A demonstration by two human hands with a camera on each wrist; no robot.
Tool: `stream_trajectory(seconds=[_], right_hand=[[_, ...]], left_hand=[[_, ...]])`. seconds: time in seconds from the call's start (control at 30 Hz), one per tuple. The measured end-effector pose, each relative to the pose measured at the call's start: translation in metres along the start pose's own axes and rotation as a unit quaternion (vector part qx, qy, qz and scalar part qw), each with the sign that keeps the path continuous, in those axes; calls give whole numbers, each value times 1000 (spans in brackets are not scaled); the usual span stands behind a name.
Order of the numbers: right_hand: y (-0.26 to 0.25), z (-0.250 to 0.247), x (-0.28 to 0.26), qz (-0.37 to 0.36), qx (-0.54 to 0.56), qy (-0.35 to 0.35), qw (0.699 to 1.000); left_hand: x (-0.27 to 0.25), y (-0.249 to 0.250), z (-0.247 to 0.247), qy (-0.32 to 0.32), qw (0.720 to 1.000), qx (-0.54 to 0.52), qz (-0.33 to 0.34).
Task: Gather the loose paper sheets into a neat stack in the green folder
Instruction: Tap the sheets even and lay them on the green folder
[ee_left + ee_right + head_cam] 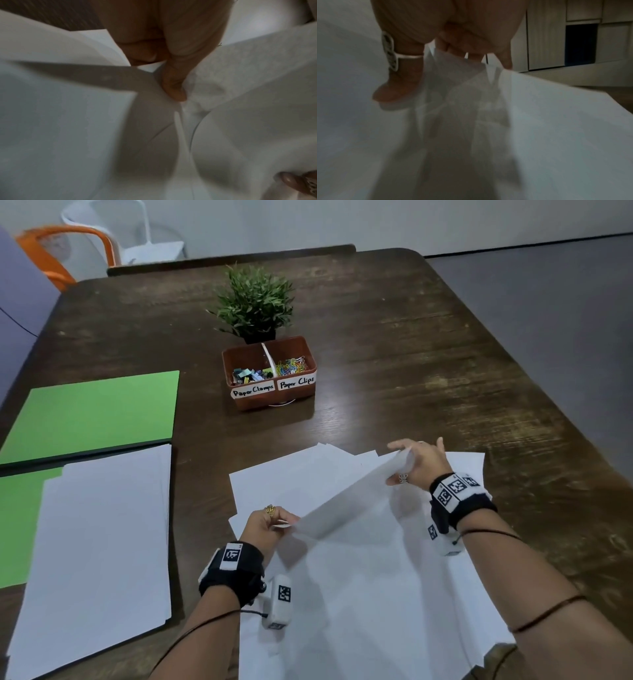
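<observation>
A white paper sheet (346, 501) is lifted off the loose paper pile (359, 587) near the table's front. My left hand (270, 523) pinches its near corner and my right hand (416, 462) pinches its far corner. The left wrist view shows my thumb (173, 86) pressed on the sheet (248, 75). The right wrist view shows my ringed thumb (399, 83) and fingers clamping the sheet (530, 121). The open green folder (92, 412) lies at the left, with a neat paper stack (99, 549) on its lower half.
A brown organiser box (270, 373) labelled Paper Clamps and Paper Clips stands mid-table with a small potted plant (255, 302) behind it. The dark wooden table (428, 354) runs to the right. An orange chair (65, 251) and a white chair (137, 234) stand beyond the far edge.
</observation>
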State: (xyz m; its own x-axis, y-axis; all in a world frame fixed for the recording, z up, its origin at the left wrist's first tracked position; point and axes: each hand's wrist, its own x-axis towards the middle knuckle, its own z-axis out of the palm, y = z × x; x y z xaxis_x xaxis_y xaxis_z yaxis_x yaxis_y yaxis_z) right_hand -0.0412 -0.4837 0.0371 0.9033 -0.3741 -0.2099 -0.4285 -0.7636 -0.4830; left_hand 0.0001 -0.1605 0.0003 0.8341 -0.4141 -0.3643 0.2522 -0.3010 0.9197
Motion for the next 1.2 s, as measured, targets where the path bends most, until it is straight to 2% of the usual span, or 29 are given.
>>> stream_trajectory(seconds=[0.1, 0.2, 0.27, 0.3, 0.37, 0.4, 0.43, 0.53, 0.6, 0.7, 0.73, 0.9, 1.0, 1.13, 1.2], right_hand=[[-6, 1, 17, 13, 12, -90, 996], [-13, 9, 24, 19, 40, -152, 987], [-18, 17, 23, 17, 44, -170, 984], [-18, 21, 22, 15, 37, -175, 984], [-15, 30, 19, 26, 39, -176, 983], [-16, 33, 15, 26, 36, -172, 984], [-15, 37, 13, 26, 30, -169, 985], [-16, 43, 4, 25, 30, -153, 987], [-16, 47, 4, 7, -12, -151, 988], [-19, 54, 4, -2, -85, -143, 986], [-20, 54, 3, 1, -97, -133, 986], [-30, 57, 11, 29, -119, -128, 984], [-32, 57, 16, 29, -126, -127, 983], [-31, 54, 20, 22, -133, -138, 981], [-33, 52, 21, 17, -153, -147, 977]], left_hand=[[4, 2, -4, -2, 1000, 15, 2], [8, 5, -10, -3, 1000, 31, 6], [15, 5, -17, 22, 993, 115, 15], [18, 5, -22, 39, 980, 194, 5], [22, 6, -32, 68, 926, 369, -50], [22, 8, -35, 78, 902, 417, -80], [22, 10, -36, 82, 888, 442, -97], [24, 8, -31, 62, 870, 468, -142], [26, 6, -28, 54, 854, 488, -170], [28, 7, -28, 73, 801, 573, -157], [29, 6, -29, 77, 795, 583, -151], [35, 8, -35, 39, 789, 591, -166], [36, 7, -38, 44, 779, 604, -159], [37, 4, -45, 55, 818, 557, -134], [35, 5, -44, 56, 819, 554, -134]])
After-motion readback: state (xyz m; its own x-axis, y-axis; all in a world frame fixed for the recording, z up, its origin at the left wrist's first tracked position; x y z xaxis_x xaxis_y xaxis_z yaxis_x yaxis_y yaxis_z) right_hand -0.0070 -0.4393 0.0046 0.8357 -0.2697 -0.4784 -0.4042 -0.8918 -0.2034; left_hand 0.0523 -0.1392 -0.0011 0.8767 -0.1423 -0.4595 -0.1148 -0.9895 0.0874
